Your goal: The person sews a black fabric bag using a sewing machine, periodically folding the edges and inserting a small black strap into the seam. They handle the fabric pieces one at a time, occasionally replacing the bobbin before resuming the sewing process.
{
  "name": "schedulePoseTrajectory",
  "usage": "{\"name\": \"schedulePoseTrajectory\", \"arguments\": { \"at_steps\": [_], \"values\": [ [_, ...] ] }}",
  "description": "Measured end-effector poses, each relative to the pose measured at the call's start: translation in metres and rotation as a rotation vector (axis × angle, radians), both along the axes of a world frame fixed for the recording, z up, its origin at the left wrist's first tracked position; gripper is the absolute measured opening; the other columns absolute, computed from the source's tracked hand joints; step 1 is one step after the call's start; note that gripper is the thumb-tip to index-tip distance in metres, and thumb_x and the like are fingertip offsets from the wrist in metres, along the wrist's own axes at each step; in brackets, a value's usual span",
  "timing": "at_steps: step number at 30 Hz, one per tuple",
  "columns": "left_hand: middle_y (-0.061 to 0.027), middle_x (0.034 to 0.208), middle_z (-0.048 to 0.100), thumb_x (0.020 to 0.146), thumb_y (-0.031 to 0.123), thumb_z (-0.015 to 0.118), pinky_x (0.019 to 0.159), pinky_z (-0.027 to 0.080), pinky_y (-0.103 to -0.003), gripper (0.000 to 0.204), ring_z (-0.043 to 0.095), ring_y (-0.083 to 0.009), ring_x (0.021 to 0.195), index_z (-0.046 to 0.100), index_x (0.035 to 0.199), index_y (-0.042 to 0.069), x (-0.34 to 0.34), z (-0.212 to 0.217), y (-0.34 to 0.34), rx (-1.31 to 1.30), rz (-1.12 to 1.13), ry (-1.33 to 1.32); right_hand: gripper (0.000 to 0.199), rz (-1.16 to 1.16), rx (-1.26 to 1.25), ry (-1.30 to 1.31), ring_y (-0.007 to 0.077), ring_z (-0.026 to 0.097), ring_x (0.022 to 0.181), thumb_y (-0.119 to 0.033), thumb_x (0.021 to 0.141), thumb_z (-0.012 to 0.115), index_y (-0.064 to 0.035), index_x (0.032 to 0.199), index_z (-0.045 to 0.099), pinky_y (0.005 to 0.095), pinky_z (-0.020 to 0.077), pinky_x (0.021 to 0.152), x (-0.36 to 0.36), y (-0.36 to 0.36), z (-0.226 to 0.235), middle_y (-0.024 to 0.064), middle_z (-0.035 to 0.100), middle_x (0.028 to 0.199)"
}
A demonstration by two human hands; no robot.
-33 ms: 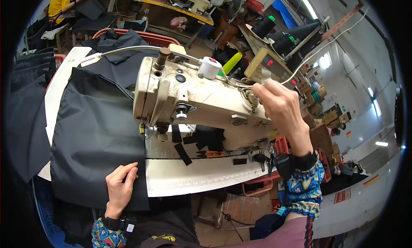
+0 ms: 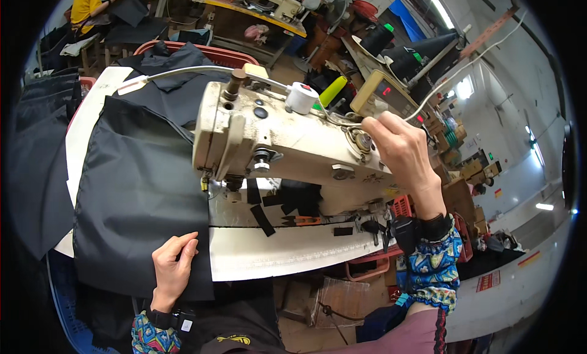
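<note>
A worn cream sewing machine (image 2: 287, 130) stands across the middle. Beneath its needle end lies the right edge of a large black fabric panel (image 2: 131, 195), spread over the white table. My left hand (image 2: 173, 265) rests on the panel near its right edge, fingers curled and thumb against the forefinger; whatever may be between them is hidden. Up at the right end of the machine's arm, my right hand (image 2: 400, 149) is closed beside a round metal fitting (image 2: 362, 141). Its fingertips face away, so I cannot make out what they grip.
Black fabric scraps (image 2: 296, 198) and orange-handled thread snips (image 2: 301, 220) lie under the machine's arm. A control box (image 2: 382, 94) and black thread cones (image 2: 377, 39) stand behind. Dark fabric fills a red basket (image 2: 226, 57). A person in yellow (image 2: 85, 8) works at far left.
</note>
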State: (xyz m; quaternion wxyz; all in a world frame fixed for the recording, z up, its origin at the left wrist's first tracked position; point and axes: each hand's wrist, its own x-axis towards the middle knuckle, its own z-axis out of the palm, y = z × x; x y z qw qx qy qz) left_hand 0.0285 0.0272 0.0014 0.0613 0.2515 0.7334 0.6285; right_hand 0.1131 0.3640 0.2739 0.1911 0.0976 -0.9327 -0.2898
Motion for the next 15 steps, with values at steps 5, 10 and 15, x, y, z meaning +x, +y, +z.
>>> {"name": "schedulePoseTrajectory", "arguments": {
  "at_steps": [5, 10, 15],
  "values": [
    [-0.0095, 0.075, 0.067, 0.092, 0.003, 0.068, 0.059, 0.05, -0.026, 0.014, 0.066, -0.0151, 0.064, 0.072, 0.105, -0.003, 0.002, 0.004, 0.007, 0.011, -0.005, 0.003, 0.017, -0.114, -0.075, -0.078, 0.0224, 0.063, 0.076, -0.004, 0.079, 0.064, -0.0081, 0.096, 0.06, 0.0355, 0.0506, 0.058, 0.04, 0.003, 0.0, 0.0064, 0.053, 0.08],
    [-0.0091, 0.074, 0.067, 0.093, 0.003, 0.068, 0.058, 0.049, -0.026, 0.014, 0.065, -0.0146, 0.063, 0.072, 0.104, -0.003, 0.001, 0.001, 0.003, 0.012, 0.003, 0.001, 0.021, 0.024, -0.038, -0.011, 0.0233, 0.062, 0.074, 0.0, 0.079, 0.061, -0.0084, 0.098, 0.061, 0.0365, 0.0503, 0.058, 0.005, -0.005, 0.001, 0.0062, 0.052, 0.079],
    [-0.0091, 0.074, 0.067, 0.093, 0.004, 0.068, 0.057, 0.049, -0.026, 0.014, 0.064, -0.0144, 0.063, 0.072, 0.104, -0.003, 0.002, 0.003, 0.005, 0.015, 0.005, 0.007, 0.019, -0.116, -0.078, -0.039, 0.0237, 0.063, 0.073, -0.002, 0.08, 0.063, -0.0089, 0.097, 0.063, 0.036, 0.0503, 0.058, 0.031, 0.012, -0.004, 0.0057, 0.052, 0.077]
  ]
}}
